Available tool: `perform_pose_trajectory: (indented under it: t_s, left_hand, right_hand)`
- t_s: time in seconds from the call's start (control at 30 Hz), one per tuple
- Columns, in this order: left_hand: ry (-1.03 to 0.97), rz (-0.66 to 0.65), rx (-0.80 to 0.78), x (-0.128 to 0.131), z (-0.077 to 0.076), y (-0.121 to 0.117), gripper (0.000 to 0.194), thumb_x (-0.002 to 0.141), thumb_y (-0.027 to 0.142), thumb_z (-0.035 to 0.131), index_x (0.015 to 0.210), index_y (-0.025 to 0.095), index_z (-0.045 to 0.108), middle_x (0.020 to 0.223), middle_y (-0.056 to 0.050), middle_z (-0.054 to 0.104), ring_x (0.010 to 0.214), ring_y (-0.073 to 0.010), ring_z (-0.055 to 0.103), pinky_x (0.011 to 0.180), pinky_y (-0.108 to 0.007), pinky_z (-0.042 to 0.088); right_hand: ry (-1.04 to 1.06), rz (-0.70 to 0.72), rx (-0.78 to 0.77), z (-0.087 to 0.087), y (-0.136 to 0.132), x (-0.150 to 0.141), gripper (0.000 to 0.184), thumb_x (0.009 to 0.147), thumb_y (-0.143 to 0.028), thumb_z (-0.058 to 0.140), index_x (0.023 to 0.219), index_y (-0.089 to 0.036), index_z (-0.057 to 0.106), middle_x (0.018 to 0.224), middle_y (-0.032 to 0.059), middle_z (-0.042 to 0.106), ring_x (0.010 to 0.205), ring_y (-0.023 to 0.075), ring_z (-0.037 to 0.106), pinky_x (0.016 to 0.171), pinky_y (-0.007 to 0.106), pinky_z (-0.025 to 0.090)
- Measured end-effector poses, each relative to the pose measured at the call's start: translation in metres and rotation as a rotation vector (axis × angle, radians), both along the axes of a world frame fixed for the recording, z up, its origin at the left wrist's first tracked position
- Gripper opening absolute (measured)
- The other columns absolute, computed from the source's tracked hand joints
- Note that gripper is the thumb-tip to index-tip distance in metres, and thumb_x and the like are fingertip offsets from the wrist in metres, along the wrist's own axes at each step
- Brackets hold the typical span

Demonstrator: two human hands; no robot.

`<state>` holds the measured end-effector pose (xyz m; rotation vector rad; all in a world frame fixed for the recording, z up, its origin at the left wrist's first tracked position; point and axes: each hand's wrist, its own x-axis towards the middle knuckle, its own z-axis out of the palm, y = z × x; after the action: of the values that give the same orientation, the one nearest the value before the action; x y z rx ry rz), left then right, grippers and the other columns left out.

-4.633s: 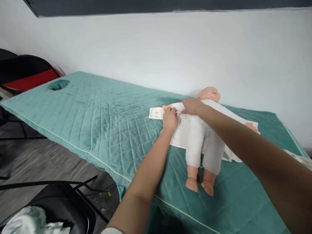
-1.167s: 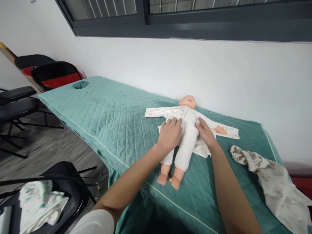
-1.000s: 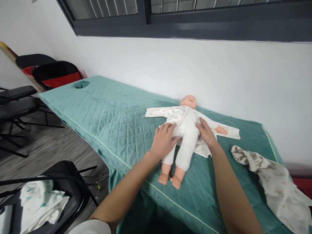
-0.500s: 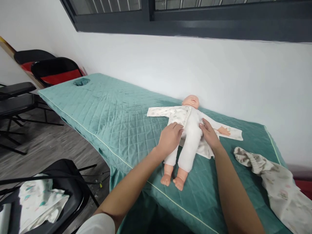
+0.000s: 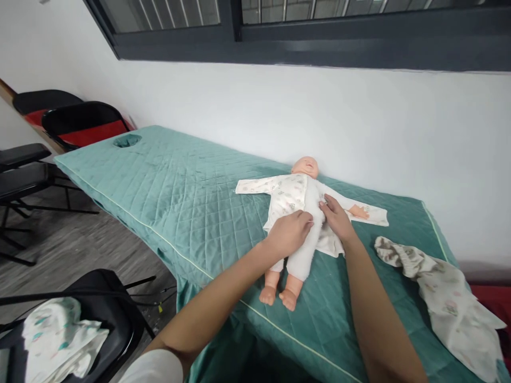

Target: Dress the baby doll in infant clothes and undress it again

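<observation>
A baby doll in a white bodysuit lies on its back on a teal quilted massage table, head toward the wall. An open printed white jacket lies under and partly over it, sleeves spread. My left hand pinches the jacket's left front panel and holds it over the doll's belly. My right hand rests on the doll's other side, its fingers closed on the right panel's edge.
A crumpled printed garment lies on the table at the right. A black folding chair at lower left carries a folded patterned cloth. More black and red chairs stand at the far left. A white wall runs behind the table.
My left hand has pulled the jacket's left panel across the doll's chest, which was uncovered earlier. My right hand has stayed at the doll's side.
</observation>
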<state>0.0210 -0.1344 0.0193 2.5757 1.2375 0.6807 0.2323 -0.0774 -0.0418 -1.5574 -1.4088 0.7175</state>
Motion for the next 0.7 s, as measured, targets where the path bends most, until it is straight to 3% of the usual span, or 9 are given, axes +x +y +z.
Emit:
perform_pose_trajectory:
  t_s: [0.13, 0.23, 0.33, 0.4, 0.53, 0.7]
  left_hand:
    - [-0.157, 0.079, 0.116, 0.002, 0.015, 0.024, 0.025, 0.101, 0.026, 0.036, 0.108, 0.018, 0.058, 0.104, -0.008, 0.063, 0.098, -0.0192, 0.061, 0.089, -0.033, 0.049]
    - [-0.109, 0.063, 0.18, 0.023, 0.02, 0.048, 0.024, 0.099, 0.021, 0.039, 0.112, 0.016, 0.058, 0.111, -0.01, 0.062, 0.106, -0.0216, 0.058, 0.094, -0.036, 0.048]
    - [0.09, -0.046, 0.192, 0.058, 0.02, 0.069, 0.025, 0.096, 0.019, 0.042, 0.113, 0.013, 0.059, 0.114, -0.012, 0.062, 0.111, -0.0248, 0.055, 0.097, -0.039, 0.046]
    - [0.227, -0.136, 0.174, 0.086, 0.019, 0.08, 0.026, 0.094, 0.018, 0.043, 0.113, 0.011, 0.06, 0.116, -0.014, 0.061, 0.113, -0.0265, 0.055, 0.095, -0.039, 0.046]
    - [0.38, -0.265, 0.086, 0.137, 0.014, 0.098, 0.028, 0.091, 0.016, 0.046, 0.114, 0.008, 0.06, 0.121, -0.017, 0.06, 0.113, -0.0275, 0.056, 0.091, -0.038, 0.046]
    - [0.532, -0.305, 0.021, 0.181, 0.001, 0.118, 0.031, 0.09, 0.013, 0.045, 0.116, 0.01, 0.062, 0.127, -0.018, 0.06, 0.117, -0.0298, 0.056, 0.096, -0.042, 0.043]
  right_hand:
    - [-0.143, -0.235, -0.038, 0.011, -0.008, 0.022, 0.042, 0.086, -0.045, 0.051, 0.114, -0.017, 0.066, 0.107, 0.0112, 0.072, 0.101, 0.0244, 0.065, 0.092, 0.038, 0.048]
    - [-0.44, -0.395, -0.243, 0.022, -0.016, 0.042, 0.034, 0.087, -0.039, 0.045, 0.096, -0.018, 0.071, 0.099, 0.0145, 0.072, 0.101, 0.0291, 0.065, 0.088, 0.04, 0.047]
    - [-0.576, -0.332, -0.429, 0.028, -0.02, 0.05, 0.038, 0.088, -0.043, 0.044, 0.094, -0.017, 0.072, 0.101, 0.0172, 0.071, 0.102, 0.0315, 0.066, 0.086, 0.04, 0.047]
    - [-0.59, -0.292, -0.461, 0.029, -0.02, 0.047, 0.04, 0.087, -0.047, 0.049, 0.101, -0.016, 0.07, 0.109, 0.018, 0.069, 0.105, 0.0312, 0.066, 0.086, 0.039, 0.048]
    - [-0.599, -0.376, -0.474, 0.029, -0.018, 0.037, 0.057, 0.084, -0.053, 0.055, 0.122, -0.011, 0.061, 0.129, 0.0241, 0.058, 0.112, 0.0341, 0.063, 0.088, 0.042, 0.049]
    - [-0.551, -0.321, -0.477, 0.028, -0.012, 0.04, 0.049, 0.082, -0.047, 0.057, 0.118, -0.014, 0.064, 0.114, 0.0216, 0.068, 0.105, 0.0327, 0.066, 0.082, 0.037, 0.049]
